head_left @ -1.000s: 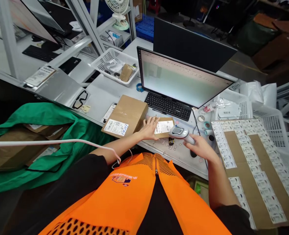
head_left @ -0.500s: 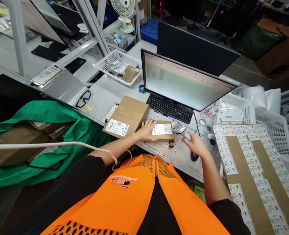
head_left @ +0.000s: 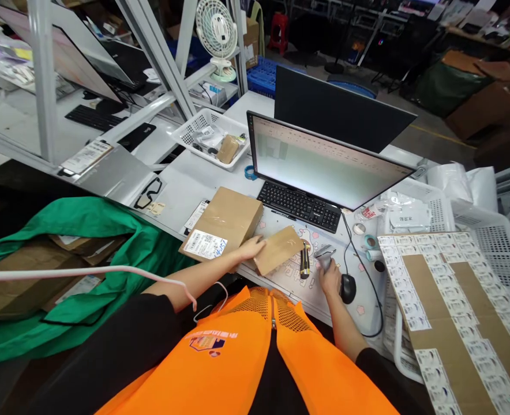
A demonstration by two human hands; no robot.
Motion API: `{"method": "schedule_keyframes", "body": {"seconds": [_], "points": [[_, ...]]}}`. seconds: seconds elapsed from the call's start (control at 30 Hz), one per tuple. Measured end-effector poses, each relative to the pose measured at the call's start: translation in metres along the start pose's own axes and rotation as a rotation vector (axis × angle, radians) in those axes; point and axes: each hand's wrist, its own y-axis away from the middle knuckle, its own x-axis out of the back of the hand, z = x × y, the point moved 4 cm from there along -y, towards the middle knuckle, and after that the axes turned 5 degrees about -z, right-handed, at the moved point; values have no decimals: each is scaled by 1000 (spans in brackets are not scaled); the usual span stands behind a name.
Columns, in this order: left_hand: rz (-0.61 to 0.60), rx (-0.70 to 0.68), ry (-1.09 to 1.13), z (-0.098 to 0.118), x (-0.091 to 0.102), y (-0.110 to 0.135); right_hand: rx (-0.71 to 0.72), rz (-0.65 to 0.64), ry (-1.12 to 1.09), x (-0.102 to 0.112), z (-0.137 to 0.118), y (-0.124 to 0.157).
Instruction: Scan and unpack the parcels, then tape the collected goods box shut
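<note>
My left hand grips the left end of a small brown cardboard box, whose visible face is plain with no label showing. The box looks tilted above the desk mat. Just behind that hand lies a larger cardboard box with a white label marked in blue pen. In my right hand is a grey barcode scanner, low over the mat beside the mouse. A yellow and black utility knife lies between the small box and the scanner.
A monitor and black keyboard stand behind the boxes. To the left is a white basket of small packets. A cardboard sheet of labels leans at right. A green sack holds parcels at lower left.
The small box has been turned over, so its white label no longer shows. My right hand has drawn the scanner away from the box, down toward me. The utility knife and mouse are more exposed.
</note>
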Motion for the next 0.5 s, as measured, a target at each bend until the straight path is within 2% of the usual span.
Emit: {"method": "schedule_keyframes", "body": {"seconds": [0.07,0.13,0.2,0.27,0.37,0.5], "points": [[22,-24,-44,4,-5,2,-46,28,-27,16,-2,-10],[32,-91,-103,13,-11,7,-42,109,-65,40,-14,-25],[44,-183,-185,25,-17,13,49,160,-83,64,-37,-45],[37,-254,-244,36,-19,18,154,100,-57,78,-65,-70],[12,-304,-216,46,-11,19,165,-107,-26,78,-100,-107],[-20,-324,-156,48,16,16,92,-200,-11,65,-124,-135]]}}
